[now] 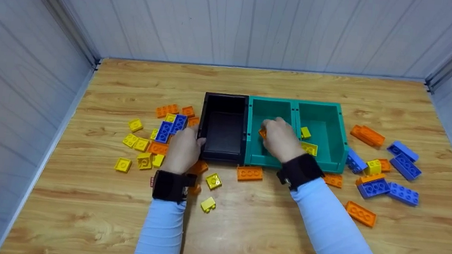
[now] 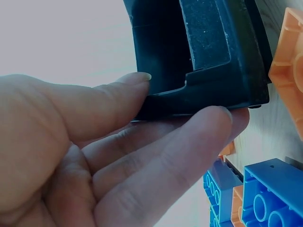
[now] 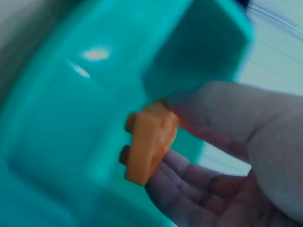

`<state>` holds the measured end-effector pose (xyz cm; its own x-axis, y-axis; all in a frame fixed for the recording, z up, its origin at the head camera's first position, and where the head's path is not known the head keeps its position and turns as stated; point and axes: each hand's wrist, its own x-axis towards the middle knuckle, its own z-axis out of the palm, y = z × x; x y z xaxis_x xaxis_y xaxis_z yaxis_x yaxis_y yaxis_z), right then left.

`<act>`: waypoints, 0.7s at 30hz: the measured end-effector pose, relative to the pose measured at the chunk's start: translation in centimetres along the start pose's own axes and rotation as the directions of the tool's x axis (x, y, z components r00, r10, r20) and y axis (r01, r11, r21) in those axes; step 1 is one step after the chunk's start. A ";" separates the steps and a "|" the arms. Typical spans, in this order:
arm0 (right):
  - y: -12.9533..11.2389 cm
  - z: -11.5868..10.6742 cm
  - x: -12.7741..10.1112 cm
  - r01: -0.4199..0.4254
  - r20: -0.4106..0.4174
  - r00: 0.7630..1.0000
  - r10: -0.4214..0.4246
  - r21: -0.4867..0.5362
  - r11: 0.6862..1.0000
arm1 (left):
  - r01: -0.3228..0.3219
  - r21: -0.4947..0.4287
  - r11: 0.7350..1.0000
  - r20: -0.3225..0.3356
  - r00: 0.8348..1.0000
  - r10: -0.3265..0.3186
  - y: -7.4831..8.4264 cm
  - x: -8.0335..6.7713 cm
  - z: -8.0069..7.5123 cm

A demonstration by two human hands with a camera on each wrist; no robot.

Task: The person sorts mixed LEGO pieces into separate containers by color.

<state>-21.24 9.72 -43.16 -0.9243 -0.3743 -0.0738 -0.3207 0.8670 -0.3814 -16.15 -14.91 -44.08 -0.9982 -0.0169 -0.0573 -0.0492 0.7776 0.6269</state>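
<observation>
My left hand point(image 1: 182, 149) grips the left wall of the black bin point(image 1: 224, 131), near its front corner. In the left wrist view the thumb lies on the inner side of the wall and the fingers on the outer side. Over the middle green bin point(image 1: 262, 161), my right hand point(image 1: 282, 140) pinches an orange toy brick point(image 3: 149, 142) between thumb and fingers. The right green bin point(image 1: 324, 166) holds two yellow bricks, one point(image 1: 305, 132) near its left wall and another point(image 1: 309, 148) farther forward.
Yellow, orange and blue bricks point(image 1: 163, 131) lie scattered left of the bins, with more blue point(image 1: 405, 166) and orange bricks point(image 1: 360, 214) to the right. An orange brick point(image 1: 249, 173) and yellow bricks point(image 1: 213, 181) lie in front. White panels point(image 1: 230, 19) enclose the wooden table point(image 1: 238, 240).
</observation>
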 end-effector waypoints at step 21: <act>-1.5 0.8 -6.3 0.100 -0.154 0.984 -0.087 0.081 0.992 | -0.007 0.015 1.000 0.014 1.000 0.007 -0.1 0.1 0.0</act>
<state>-14.73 10.48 -42.85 -0.9139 -0.3930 0.1021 -0.3937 0.7959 -0.4599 -16.21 -14.95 -44.13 -0.9980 -0.0029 -0.0639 -0.0417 0.7869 0.6157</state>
